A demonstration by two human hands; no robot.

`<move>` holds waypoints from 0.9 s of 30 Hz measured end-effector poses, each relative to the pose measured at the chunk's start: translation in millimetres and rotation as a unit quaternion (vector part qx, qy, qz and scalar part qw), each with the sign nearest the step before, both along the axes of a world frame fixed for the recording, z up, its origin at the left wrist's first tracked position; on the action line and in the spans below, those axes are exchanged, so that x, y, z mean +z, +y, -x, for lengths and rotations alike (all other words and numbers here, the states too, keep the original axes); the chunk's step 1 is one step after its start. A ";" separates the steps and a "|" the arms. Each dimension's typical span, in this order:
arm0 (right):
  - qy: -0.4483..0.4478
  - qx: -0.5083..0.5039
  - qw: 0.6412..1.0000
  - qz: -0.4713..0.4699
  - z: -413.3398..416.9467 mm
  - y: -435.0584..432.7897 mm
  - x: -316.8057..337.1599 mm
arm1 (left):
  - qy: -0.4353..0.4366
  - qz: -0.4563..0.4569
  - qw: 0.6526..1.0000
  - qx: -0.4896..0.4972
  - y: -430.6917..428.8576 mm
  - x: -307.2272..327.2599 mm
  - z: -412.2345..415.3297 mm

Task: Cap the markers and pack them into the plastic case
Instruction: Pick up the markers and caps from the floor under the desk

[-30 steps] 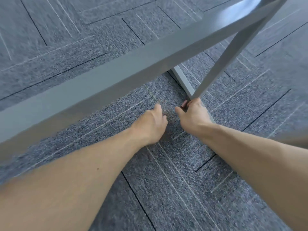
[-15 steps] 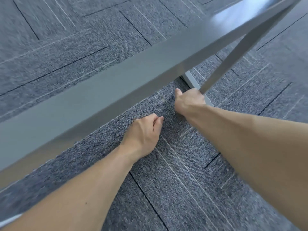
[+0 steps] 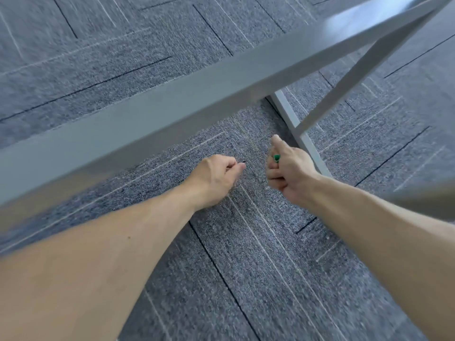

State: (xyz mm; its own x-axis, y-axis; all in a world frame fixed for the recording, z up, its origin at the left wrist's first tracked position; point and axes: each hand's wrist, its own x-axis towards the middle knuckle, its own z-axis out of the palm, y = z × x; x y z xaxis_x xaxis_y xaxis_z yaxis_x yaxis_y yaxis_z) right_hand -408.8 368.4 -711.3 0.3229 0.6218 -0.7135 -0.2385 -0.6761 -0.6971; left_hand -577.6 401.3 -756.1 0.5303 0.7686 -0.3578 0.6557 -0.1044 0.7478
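Right hand point(image 3: 288, 168) low over the carpet point(image 3: 246, 267), just beside the bench's foot rail point(image 3: 309, 146) — fingers curled round a green piece point(image 3: 276, 158), cap or marker I cannot tell, forefinger straight. Left hand point(image 3: 216, 178) curled nearby, pinching a small dark tip point(image 3: 243, 161).

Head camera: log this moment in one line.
left hand pinches small dark item | right hand holds green piece | over carpet by table leg
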 end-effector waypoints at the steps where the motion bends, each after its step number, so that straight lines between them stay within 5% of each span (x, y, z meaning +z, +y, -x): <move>1: 0.018 -0.004 1.000 -0.004 1.8 -6.7 3.9 | 0.019 0.000 1.000 -0.012 -3.4 3.9 5.1; 7: 0.265 0.009 0.964 0.002 14.6 -54.9 41.3 | 0.102 -0.022 0.994 -0.044 -60.9 32.2 55.9; 12: 0.345 0.036 0.937 0.036 24.5 -113.8 118.6 | 0.234 -0.089 0.958 -0.141 -111.7 107.5 85.9; 16: 0.260 0.071 0.963 0.025 16.5 -160.1 220.4 | 0.259 -0.162 0.940 -0.151 -131.3 242.9 78.9; 18: 0.008 0.231 0.973 -0.009 14.0 -181.0 283.0 | 0.258 -0.210 0.934 -0.132 -145.2 327.3 76.6; 19: -0.150 0.335 0.930 -0.035 14.9 -192.1 318.6 | 0.264 -0.225 0.929 -0.128 -154.0 369.6 75.1; 21: -0.392 0.467 0.789 -0.084 15.1 -222.0 401.5 | 0.297 -0.256 0.910 -0.131 -177.4 457.4 67.1; 25: -0.627 0.542 0.546 -0.125 -13.3 -260.7 560.0 | 0.315 -0.341 0.879 -0.105 -219.2 604.3 45.2; 27: -0.674 0.525 0.502 -0.137 -42.9 -290.5 644.9 | 0.294 -0.381 0.871 -0.097 -245.1 672.8 18.1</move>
